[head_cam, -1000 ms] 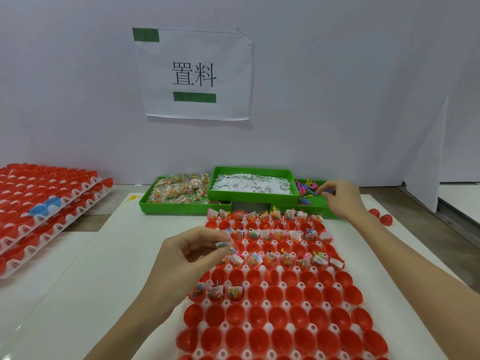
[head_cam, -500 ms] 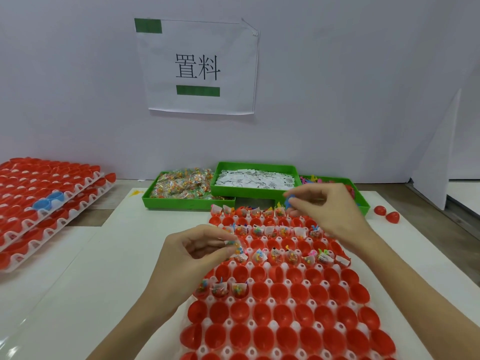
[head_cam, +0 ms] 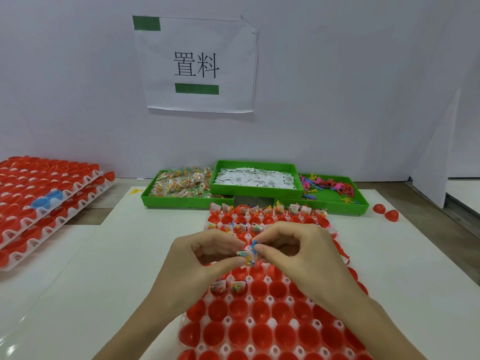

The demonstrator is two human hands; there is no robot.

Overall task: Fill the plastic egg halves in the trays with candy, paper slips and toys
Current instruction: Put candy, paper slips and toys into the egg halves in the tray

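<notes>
A white tray point(head_cam: 226, 320) of red egg halves point(head_cam: 262, 333) lies on the table in front of me. Its far rows hold candy, slips and toys; the near rows are hollow. Above the tray's middle, my left hand point(head_cam: 205, 258) pinches a small candy packet with a paper slip point(head_cam: 245, 257). My right hand point(head_cam: 298, 253) pinches a small blue toy point(head_cam: 253, 244) right against that packet. Three green bins stand behind: candy point(head_cam: 181, 183), paper slips point(head_cam: 255, 178) and coloured toys point(head_cam: 328, 189).
Stacked trays of red egg halves point(head_cam: 44, 193), with two blue halves point(head_cam: 48, 200) among them, sit at the left. Two loose red halves point(head_cam: 387, 213) lie at the right of the bins. A white wall with a paper sign point(head_cam: 196, 66) stands behind.
My right hand has come from the toy bin back to the tray's middle with a blue toy and met my left hand, which kept holding its packet.
</notes>
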